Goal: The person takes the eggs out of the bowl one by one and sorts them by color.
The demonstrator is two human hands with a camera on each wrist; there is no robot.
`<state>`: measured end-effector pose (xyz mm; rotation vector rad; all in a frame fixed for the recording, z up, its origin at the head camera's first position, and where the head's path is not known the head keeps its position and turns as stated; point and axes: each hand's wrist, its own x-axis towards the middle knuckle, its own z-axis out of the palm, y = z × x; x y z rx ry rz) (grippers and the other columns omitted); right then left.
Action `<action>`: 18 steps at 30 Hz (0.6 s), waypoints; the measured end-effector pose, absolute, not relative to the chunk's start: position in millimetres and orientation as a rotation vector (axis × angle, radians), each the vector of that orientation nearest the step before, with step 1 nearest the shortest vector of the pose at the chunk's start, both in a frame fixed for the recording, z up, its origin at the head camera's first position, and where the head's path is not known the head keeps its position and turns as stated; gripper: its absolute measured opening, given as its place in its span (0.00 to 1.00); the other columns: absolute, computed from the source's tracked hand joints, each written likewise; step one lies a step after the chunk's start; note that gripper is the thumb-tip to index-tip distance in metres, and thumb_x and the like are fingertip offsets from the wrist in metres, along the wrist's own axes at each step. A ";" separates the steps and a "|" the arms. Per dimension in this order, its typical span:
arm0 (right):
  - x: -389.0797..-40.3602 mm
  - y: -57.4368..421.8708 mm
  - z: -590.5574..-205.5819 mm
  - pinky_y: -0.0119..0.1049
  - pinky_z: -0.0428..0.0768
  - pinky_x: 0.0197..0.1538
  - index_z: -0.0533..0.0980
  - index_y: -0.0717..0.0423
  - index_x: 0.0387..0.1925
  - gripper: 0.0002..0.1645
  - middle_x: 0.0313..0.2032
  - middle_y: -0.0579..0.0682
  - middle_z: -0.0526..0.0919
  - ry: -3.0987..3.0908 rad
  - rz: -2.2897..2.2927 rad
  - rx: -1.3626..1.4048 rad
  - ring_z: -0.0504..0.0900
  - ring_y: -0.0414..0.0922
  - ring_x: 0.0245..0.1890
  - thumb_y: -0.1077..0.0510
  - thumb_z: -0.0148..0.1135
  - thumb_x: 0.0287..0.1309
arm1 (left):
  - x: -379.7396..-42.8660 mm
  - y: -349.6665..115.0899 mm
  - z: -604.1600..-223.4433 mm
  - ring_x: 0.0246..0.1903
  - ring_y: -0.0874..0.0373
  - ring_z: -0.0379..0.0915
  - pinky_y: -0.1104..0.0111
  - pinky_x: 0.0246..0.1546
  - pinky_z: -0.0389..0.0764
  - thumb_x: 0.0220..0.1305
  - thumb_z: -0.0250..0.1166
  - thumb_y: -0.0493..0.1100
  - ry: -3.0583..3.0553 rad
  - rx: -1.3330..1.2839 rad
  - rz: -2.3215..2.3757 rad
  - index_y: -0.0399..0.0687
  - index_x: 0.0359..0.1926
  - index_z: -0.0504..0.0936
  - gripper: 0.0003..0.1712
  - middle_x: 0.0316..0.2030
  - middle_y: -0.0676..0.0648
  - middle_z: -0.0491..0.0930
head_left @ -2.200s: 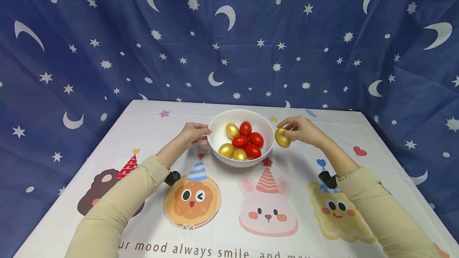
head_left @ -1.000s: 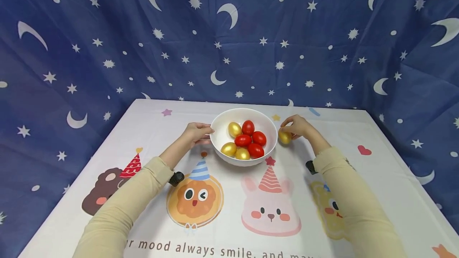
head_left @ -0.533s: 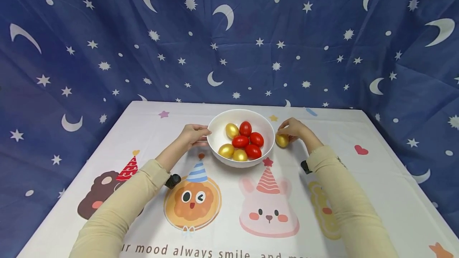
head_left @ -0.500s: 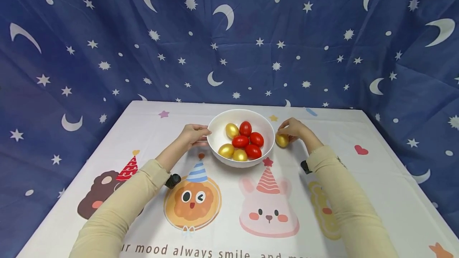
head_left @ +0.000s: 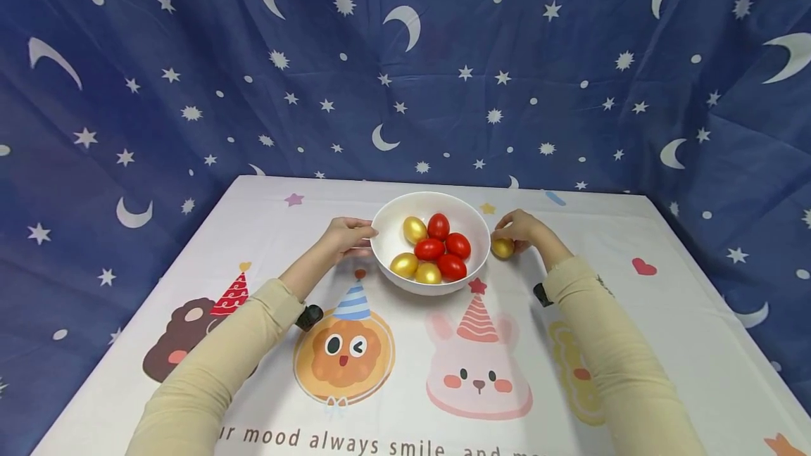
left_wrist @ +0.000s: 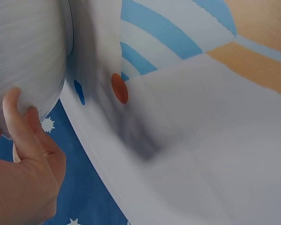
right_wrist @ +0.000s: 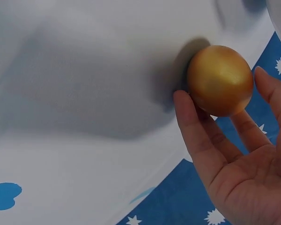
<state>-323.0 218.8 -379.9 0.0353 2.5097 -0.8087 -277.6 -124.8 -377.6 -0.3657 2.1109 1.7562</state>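
A white bowl (head_left: 393, 225) stands toward the back of the table, with several red eggs (head_left: 429, 249) and three golden eggs (head_left: 415, 230) inside. My left hand (head_left: 345, 236) grips the bowl's left rim, thumb at the edge and fingers below; the left wrist view shows the fingers (left_wrist: 11, 105) against its outer wall. Just right of the bowl, my right hand (head_left: 524, 228) holds another golden egg (right_wrist: 220, 80) down at the tablecloth. In the right wrist view its fingers and thumb surround the egg, which sits right beside its shadow.
The white tablecloth (head_left: 405, 343) carries printed cartoon faces, party hats and a line of text. A blue curtain (head_left: 443, 125) with moons and stars hangs behind the table's far edge. Black wrist cameras (head_left: 310, 317) are worn below both hands.
My right hand has lowered the golden egg from beside the bowl's rim to the tablecloth, its forearm swinging inward. The left hand keeps its grip on the bowl. The head view shifts slightly.
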 end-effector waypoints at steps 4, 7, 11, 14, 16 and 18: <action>-323.9 218.4 -379.6 0.40 0.89 0.41 0.68 0.68 0.57 0.28 0.43 0.61 0.71 2.503 -0.802 0.032 0.76 0.46 0.31 0.53 0.57 0.62 | -278.1 -124.9 -378.3 0.28 0.65 0.79 0.77 0.28 0.87 0.61 0.62 0.38 2.115 -0.375 1.757 0.39 0.61 0.72 0.26 0.56 0.37 0.74; -324.0 218.8 -378.8 0.40 0.89 0.42 0.68 0.68 0.57 0.28 0.44 0.62 0.71 2.505 -0.802 0.032 0.77 0.46 0.32 0.53 0.56 0.62 | -278.4 -124.5 -378.3 0.27 0.65 0.78 0.78 0.27 0.86 0.61 0.63 0.38 2.118 -0.381 1.759 0.39 0.60 0.72 0.26 0.56 0.37 0.75; -323.1 220.0 -377.1 0.40 0.89 0.42 0.67 0.68 0.58 0.29 0.45 0.62 0.71 2.505 -0.814 0.041 0.78 0.47 0.33 0.52 0.56 0.63 | -277.9 -124.0 -378.1 0.26 0.66 0.78 0.78 0.27 0.86 0.61 0.63 0.38 2.124 -0.380 1.753 0.39 0.60 0.72 0.26 0.56 0.37 0.75; -322.0 221.0 -375.1 0.42 0.89 0.43 0.67 0.68 0.58 0.29 0.47 0.63 0.71 2.507 -0.823 0.042 0.79 0.49 0.34 0.52 0.56 0.63 | -276.7 -123.6 -377.9 0.26 0.66 0.77 0.78 0.27 0.86 0.61 0.62 0.38 2.125 -0.378 1.755 0.39 0.61 0.72 0.26 0.56 0.37 0.74; -321.5 221.6 -373.7 0.43 0.88 0.44 0.67 0.68 0.58 0.29 0.46 0.64 0.72 2.511 -0.825 0.036 0.80 0.50 0.35 0.51 0.56 0.63 | -276.1 -123.2 -378.0 0.26 0.66 0.77 0.77 0.27 0.86 0.61 0.62 0.37 2.125 -0.366 1.765 0.38 0.61 0.71 0.26 0.57 0.36 0.74; -321.2 221.6 -371.5 0.44 0.88 0.46 0.67 0.68 0.57 0.28 0.46 0.64 0.73 2.514 -0.827 0.036 0.80 0.51 0.37 0.51 0.56 0.63 | -275.6 -123.0 -378.1 0.26 0.66 0.77 0.77 0.26 0.86 0.61 0.62 0.37 2.128 -0.364 1.771 0.38 0.61 0.71 0.26 0.57 0.36 0.74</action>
